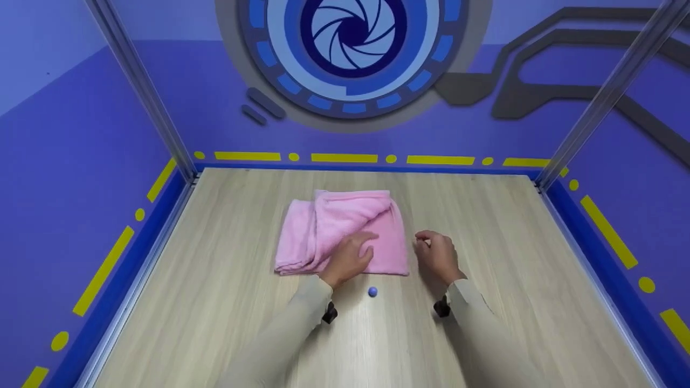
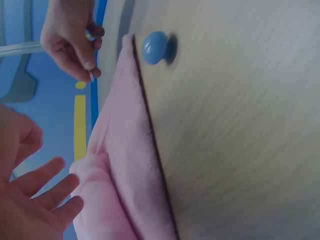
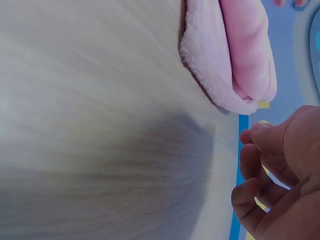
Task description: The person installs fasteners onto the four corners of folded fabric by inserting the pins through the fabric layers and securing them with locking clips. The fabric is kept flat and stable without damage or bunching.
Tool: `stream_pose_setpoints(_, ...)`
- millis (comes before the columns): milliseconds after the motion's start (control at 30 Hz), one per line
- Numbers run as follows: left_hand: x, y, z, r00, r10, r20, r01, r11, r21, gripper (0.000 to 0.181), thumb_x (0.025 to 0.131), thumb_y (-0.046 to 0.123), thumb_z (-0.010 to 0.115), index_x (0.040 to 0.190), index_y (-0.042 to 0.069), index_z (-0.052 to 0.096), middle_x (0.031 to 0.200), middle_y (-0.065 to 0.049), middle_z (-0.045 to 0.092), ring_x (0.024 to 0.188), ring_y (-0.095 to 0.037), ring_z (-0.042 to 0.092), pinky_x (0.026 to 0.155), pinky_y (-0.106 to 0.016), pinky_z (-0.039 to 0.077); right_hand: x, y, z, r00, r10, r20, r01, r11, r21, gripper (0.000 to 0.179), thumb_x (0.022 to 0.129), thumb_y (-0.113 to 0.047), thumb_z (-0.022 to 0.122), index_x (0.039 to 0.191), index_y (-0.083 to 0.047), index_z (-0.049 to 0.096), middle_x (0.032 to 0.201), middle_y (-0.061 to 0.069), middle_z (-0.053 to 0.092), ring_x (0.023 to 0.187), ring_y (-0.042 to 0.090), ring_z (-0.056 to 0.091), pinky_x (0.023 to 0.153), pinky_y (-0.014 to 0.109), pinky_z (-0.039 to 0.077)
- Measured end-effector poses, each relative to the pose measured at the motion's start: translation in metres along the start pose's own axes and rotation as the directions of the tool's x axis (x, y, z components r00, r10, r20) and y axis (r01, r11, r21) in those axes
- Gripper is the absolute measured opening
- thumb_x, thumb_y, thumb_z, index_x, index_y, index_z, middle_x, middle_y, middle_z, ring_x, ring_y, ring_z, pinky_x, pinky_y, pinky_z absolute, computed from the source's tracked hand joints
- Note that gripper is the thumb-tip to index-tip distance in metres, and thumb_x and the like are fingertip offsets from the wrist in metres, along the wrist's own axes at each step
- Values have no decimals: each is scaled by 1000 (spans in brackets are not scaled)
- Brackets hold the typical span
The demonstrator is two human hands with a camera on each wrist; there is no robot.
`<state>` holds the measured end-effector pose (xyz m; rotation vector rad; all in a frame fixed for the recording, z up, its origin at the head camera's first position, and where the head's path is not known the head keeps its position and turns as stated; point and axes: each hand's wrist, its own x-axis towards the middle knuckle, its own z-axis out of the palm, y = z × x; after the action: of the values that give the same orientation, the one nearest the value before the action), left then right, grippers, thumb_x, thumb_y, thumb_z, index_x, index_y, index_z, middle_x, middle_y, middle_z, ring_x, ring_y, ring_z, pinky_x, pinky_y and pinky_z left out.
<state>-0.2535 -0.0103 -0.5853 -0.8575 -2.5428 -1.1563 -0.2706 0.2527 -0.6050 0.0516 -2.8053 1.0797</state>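
A pink plush cloth (image 1: 350,229) lies folded on the table, its upper layer turned back in a slanting fold. Over its near part is my left hand (image 1: 350,258), fingers spread and slightly bent, holding nothing. In the left wrist view this hand (image 2: 37,187) appears beside the pink folds (image 2: 120,165). Just right of the cloth, my right hand (image 1: 437,256) hovers with loosely curled fingers. The right wrist view shows that hand (image 3: 285,175) with thumb and forefinger close together and no held thing plainly visible. A small blue ball (image 1: 372,291) sits between my forearms, near the cloth's front edge.
The light wooden table (image 1: 226,302) is bounded by blue-purple panels (image 1: 102,161) with yellow markings. Metal posts (image 1: 148,89) stand at the back corners. A round aperture design (image 1: 354,32) decorates the back wall.
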Motion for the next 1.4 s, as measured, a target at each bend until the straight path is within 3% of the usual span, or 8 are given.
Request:
stream_pose_setpoints(100, -2, 4, 11, 990, 7, 143, -10, 1000, 19, 29, 95, 5, 59, 121, -1, 71, 123, -14, 72, 120, -28, 65, 107, -35, 48, -1, 1, -1, 1000, 0, -20, 1, 1000, 10, 20, 102, -9, 61, 117, -4, 74, 114, 12, 74, 95, 24, 69, 84, 47, 57)
stream_pose_setpoints(233, -3, 10, 25, 958, 8, 288, -28, 998, 63, 28, 98, 14, 60, 119, 1, 73, 123, -11, 72, 120, -25, 65, 108, -33, 47, -2, 2, 0, 999, -2, -34, 3, 1000, 17, 18, 104, -10, 59, 115, -4, 73, 113, 10, 73, 100, 24, 68, 88, 48, 55)
stream_pose_setpoints(467, -1, 19, 36, 914, 72, 400, -125, 986, 108, 33, 106, 30, 57, 115, 7, 79, 127, -13, 71, 130, -28, 58, 115, -34, 40, -1, 4, 2, 997, -42, -61, 45, 998, 49, 17, 105, -10, 58, 112, -5, 73, 103, 7, 74, 89, 20, 67, 78, 42, 55)
stream_pose_setpoints(700, -8, 23, 37, 871, -61, 488, -51, 976, 211, 40, 107, 42, 51, 128, 17, 74, 153, -20, 49, 143, -35, 45, 120, -41, 33, -2, 7, 1, 994, -84, -71, 87, 996, 36, 14, 103, -12, 62, 110, -6, 73, 98, 5, 74, 84, 19, 66, 73, 37, 53)
stream_pose_setpoints(967, -10, 25, 40, 880, -73, 470, -47, 970, 238, 39, 106, 44, 52, 128, 21, 74, 155, -17, 48, 145, -37, 42, 120, -45, 32, -4, 10, -1, 996, -66, -61, 68, 997, 30, 16, 103, -14, 62, 113, -7, 73, 102, 4, 74, 83, 18, 65, 73, 36, 52)
stream_pose_setpoints(1267, -11, 24, 42, 879, -71, 471, -68, 960, 271, 38, 106, 41, 53, 134, 21, 70, 155, -16, 49, 144, -37, 42, 118, -50, 34, -4, 9, -2, 997, -54, -47, 55, 998, 33, 18, 103, -14, 62, 116, -8, 73, 107, 5, 74, 82, 19, 63, 72, 35, 51)
stream_pose_setpoints(1400, -11, 23, 43, 899, -46, 435, -81, 960, 269, 42, 105, 37, 56, 137, 12, 66, 146, -13, 58, 138, -33, 51, 115, -47, 39, -4, 10, -2, 998, -50, -42, 51, 998, 25, 17, 103, -14, 63, 116, -9, 73, 108, 5, 74, 79, 18, 62, 70, 33, 50)
